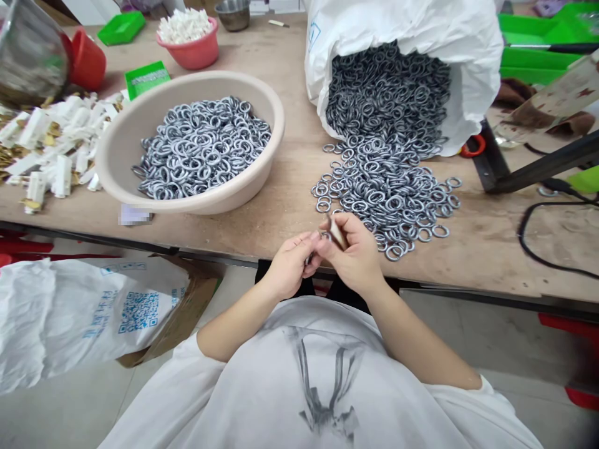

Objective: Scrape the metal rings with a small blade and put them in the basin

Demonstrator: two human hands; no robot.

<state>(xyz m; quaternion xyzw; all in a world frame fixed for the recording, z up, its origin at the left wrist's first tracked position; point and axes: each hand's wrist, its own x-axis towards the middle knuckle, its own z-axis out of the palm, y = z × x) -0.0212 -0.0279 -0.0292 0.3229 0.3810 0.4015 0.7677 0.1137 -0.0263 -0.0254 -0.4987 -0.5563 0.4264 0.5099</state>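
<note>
pinching a ring (325,236) by the near edge of the table (262,232): left hand (287,265) and right hand (358,257), both curled nearly closed; right also grips a pale piece (337,234). loose rings (384,193) just beyond, between hands and open white sack (402,28); basin (243,194) of rings leftward, pink bowl (193,55) farther back.

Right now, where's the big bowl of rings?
In the head view, the beige bowl is on the table, at left, between the loose white parts and the ring pile.
</note>
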